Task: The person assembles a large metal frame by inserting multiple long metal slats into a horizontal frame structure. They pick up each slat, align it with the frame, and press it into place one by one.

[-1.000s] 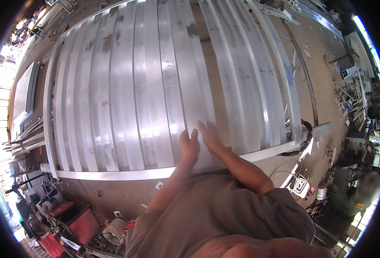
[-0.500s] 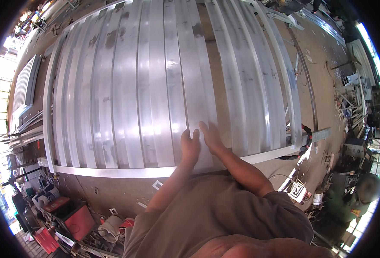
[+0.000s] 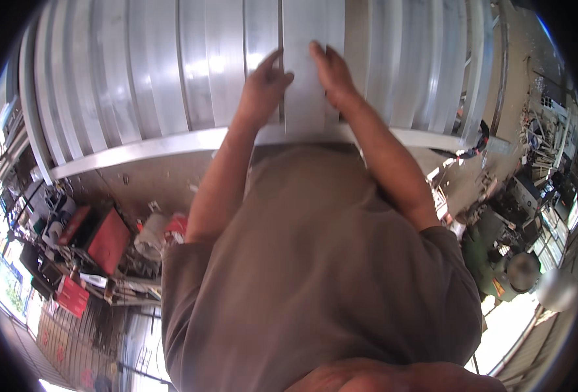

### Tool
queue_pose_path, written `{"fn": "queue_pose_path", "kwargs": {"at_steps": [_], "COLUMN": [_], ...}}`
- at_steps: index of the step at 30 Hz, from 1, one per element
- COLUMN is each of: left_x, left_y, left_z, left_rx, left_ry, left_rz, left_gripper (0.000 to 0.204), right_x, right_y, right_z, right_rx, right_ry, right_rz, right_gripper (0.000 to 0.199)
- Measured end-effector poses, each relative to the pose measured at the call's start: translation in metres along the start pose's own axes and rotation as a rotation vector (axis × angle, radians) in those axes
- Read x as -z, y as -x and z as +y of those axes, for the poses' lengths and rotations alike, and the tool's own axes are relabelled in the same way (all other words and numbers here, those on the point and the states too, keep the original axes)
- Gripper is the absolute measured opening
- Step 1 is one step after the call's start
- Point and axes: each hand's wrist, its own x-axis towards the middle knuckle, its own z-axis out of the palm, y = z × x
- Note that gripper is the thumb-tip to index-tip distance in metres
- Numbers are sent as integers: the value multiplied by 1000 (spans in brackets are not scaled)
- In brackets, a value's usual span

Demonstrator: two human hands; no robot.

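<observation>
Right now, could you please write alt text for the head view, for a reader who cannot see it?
Both bare hands, left hand and right hand, press flat on one pale metal strip among long corrugated metal panels. A metal rail runs along their near edge; red toolboxes sit lower left.

One head-worn fisheye view looks steeply down the person's chest, close over the hands (image 3: 299, 81) at twelve o'clock on ribbed metal sheets (image 3: 171, 72); floor clutter at eight o'clock.

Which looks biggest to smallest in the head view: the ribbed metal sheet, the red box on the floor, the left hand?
1. Ribbed metal sheet, by far.
2. Red box and left hand look alike; nearness makes ranking unsure.
</observation>
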Motion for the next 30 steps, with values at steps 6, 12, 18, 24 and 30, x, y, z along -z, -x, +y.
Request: {"fn": "queue_pose_path", "kwargs": {"at_steps": [6, 12, 18, 24, 30], "left_x": [-5, -5, -2, -4, -2], "left_y": [-5, -10, -15, -20, -21], "left_z": [8, -2, -20, -30, -30], "left_rx": [158, 141, 51, 47, 38], "left_ry": [41, -34, -249, -341, -362], "left_rz": [-22, 40, 95, 119, 129], "left_gripper": [70, 66, 63, 60, 60], "right_x": [19, 16, 6, 2, -2], "right_y": [49, 54, 46, 42, 42], "right_z": [7, 34, 46, 47, 48], "right_rx": [-88, 7, 27, 99, 111], "right_ry": [73, 278, 287, 402, 477], "right_rz": [-38, -116, -97, -60, -36], "right_gripper": [69, 83, 82, 80, 79]}}
